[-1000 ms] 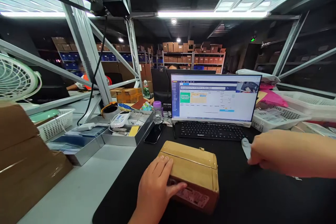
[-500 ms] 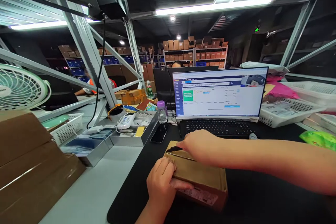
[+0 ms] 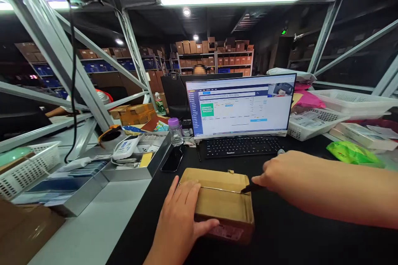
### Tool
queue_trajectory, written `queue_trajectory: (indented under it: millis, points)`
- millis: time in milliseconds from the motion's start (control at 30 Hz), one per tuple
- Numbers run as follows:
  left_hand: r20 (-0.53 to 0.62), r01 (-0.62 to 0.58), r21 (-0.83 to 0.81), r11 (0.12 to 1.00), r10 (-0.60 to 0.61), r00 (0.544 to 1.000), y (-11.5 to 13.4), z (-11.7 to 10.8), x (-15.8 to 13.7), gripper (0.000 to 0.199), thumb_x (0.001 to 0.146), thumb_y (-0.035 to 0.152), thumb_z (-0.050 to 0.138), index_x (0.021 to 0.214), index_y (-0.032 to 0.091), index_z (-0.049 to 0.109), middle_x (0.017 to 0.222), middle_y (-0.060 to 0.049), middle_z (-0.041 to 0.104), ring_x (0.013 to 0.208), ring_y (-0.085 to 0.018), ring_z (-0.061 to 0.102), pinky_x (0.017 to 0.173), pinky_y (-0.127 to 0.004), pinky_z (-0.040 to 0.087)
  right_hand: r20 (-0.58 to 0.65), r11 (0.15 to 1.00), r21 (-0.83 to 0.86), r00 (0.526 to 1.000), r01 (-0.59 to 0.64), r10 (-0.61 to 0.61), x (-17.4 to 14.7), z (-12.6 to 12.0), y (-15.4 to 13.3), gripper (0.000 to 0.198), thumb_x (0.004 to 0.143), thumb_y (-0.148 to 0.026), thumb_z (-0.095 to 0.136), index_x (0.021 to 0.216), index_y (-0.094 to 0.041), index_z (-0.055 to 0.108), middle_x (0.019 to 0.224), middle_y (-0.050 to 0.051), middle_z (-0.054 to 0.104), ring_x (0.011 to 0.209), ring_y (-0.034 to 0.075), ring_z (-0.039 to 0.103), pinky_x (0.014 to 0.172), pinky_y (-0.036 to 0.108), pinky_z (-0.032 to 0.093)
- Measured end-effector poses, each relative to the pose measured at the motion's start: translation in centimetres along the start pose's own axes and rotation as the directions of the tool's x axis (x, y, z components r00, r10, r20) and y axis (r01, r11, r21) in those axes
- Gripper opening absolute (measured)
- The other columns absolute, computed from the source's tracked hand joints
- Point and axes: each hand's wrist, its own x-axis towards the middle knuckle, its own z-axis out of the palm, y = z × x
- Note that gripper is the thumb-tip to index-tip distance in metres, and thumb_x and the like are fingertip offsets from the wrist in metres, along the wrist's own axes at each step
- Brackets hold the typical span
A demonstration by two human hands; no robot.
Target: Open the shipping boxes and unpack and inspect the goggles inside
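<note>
A brown cardboard box (image 3: pixel 222 205) lies on the black desk mat, with a seam running across its top and a printed label on its front side. My left hand (image 3: pixel 180 209) rests on the box's left part, fingers stretched out over the top and thumb reaching along the front edge. In my right hand (image 3: pixel 280 172) is a black knife (image 3: pixel 251 189), its handle partly hidden by the fingers. The knife's tip touches the seam near the box's right end.
Behind the box stand a black keyboard (image 3: pixel 242 146) and a monitor (image 3: pixel 241 107). A phone (image 3: pixel 173 158) and a purple-capped bottle (image 3: pixel 175 131) are at the left, beside a metal tray (image 3: pixel 137 170). A green packet (image 3: pixel 354 153) and white baskets (image 3: pixel 314 126) occupy the right.
My right hand has moved the knife from the box's left end along the seam to its right end. The left hand's fingers have straightened. My view has turned slightly right.
</note>
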Motion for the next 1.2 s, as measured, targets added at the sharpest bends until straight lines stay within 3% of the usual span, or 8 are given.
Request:
queue_trajectory:
  millis: [100, 200, 433, 567, 700, 833, 1067, 1200]
  points:
    - [0.071, -0.047, 0.053, 0.997, 0.043, 0.997, -0.6, 0.1, 0.6, 0.094, 0.054, 0.071, 0.087, 0.118, 0.008, 0.057, 0.111, -0.018, 0.072, 0.102, -0.039, 0.072, 0.078, -0.048, 0.065, 0.183, 0.999, -0.027, 0.982, 0.047, -0.042, -2.9, -1.0, 2.7, 0.037, 0.072, -0.003, 0.062, 0.08, -0.035, 0.08, 0.067, 0.001, 0.072, 0.053, 0.019, 0.066, 0.054, 0.031, 0.045]
    - [0.066, -0.085, 0.048, 0.995, 0.082, 0.994, -1.1, 0.3, 1.0, 0.109, 0.024, 0.062, 0.098, 0.111, 0.01, 0.059, 0.105, -0.017, 0.073, 0.095, -0.039, 0.073, 0.073, -0.043, 0.067, 0.161, 0.999, -0.036, 0.986, -0.027, 0.033, -4.2, -1.3, 5.0, 0.037, 0.082, -0.008, 0.058, 0.095, -0.034, 0.081, 0.083, 0.004, 0.078, 0.066, 0.022, 0.072, 0.062, 0.034, 0.05]
    - [0.209, -0.03, -0.134, 0.99, 0.058, 0.976, -1.0, -0.3, 2.7, 0.08, 0.035, 0.055, 0.099, 0.094, 0.019, 0.059, 0.096, -0.009, 0.07, 0.085, -0.031, 0.068, 0.069, -0.042, 0.06, -0.14, 0.92, 0.373, 0.974, -0.115, 0.179, 0.7, 5.5, 5.2, 0.063, 0.091, -0.041, 0.064, 0.15, -0.023, 0.048, 0.141, 0.013, 0.06, 0.113, 0.029, 0.066, 0.098, 0.044, 0.053]
    - [0.497, 0.223, -0.256, 0.941, -0.07, 0.865, -0.6, -1.1, 3.8, 0.065, 0.041, 0.051, 0.095, 0.084, 0.021, 0.056, 0.095, -0.004, 0.063, 0.09, -0.029, 0.059, 0.082, -0.047, 0.052, 0.003, 0.708, 0.698, 0.989, -0.109, 0.149, 4.6, 11.3, 3.6, 0.091, 0.077, -0.044, 0.08, 0.152, -0.014, 0.039, 0.143, 0.018, 0.054, 0.116, 0.03, 0.061, 0.101, 0.044, 0.05]
    - [0.6, 0.308, -0.268, 0.913, -0.092, 0.795, -0.9, -1.2, 4.0, 0.067, 0.039, 0.056, 0.094, 0.084, 0.02, 0.059, 0.102, -0.007, 0.062, 0.095, -0.031, 0.056, 0.084, -0.046, 0.049, 0.18, 0.334, 0.922, 0.98, -0.197, 0.081, 6.2, 14.8, 3.1, 0.082, 0.077, -0.05, 0.078, 0.144, -0.014, 0.046, 0.133, 0.013, 0.059, 0.121, 0.03, 0.057, 0.105, 0.043, 0.044]
    - [0.529, 0.225, -0.274, 0.935, -0.049, 0.847, -1.4, -0.8, 3.1, 0.072, 0.038, 0.061, 0.094, 0.085, 0.019, 0.06, 0.099, -0.008, 0.063, 0.09, -0.03, 0.058, 0.082, -0.046, 0.051, 0.151, 0.155, 0.977, 0.988, -0.147, -0.016, 5.8, 15.2, 3.2, 0.078, 0.075, -0.058, 0.078, 0.134, -0.015, 0.054, 0.123, 0.01, 0.062, 0.117, 0.029, 0.057, 0.102, 0.042, 0.044]
    - [0.337, 0.046, -0.252, 0.967, 0.043, 0.94, -0.9, -1.7, 2.6, 0.076, 0.031, 0.064, 0.095, 0.079, 0.02, 0.056, 0.085, -0.004, 0.062, 0.073, -0.022, 0.057, 0.065, -0.035, 0.051, 0.139, 0.19, 0.973, 0.99, -0.128, -0.041, 5.3, 14.6, 2.6, 0.07, 0.076, -0.056, 0.076, 0.132, -0.02, 0.056, 0.117, 0.005, 0.06, 0.11, 0.026, 0.056, 0.097, 0.038, 0.043]
    - [0.102, -0.15, -0.172, 0.974, 0.169, 0.98, -1.0, -1.9, 3.4, 0.065, 0.058, 0.073, 0.085, 0.065, 0.022, 0.045, 0.062, 0.002, 0.049, 0.057, -0.015, 0.047, 0.053, -0.03, 0.037, 0.089, 0.168, 0.981, 0.995, -0.096, 0.05, 5.6, 15.7, 2.8, 0.067, 0.074, -0.057, 0.074, 0.127, -0.019, 0.057, 0.109, 0.004, 0.06, 0.104, 0.026, 0.056, 0.093, 0.039, 0.043]
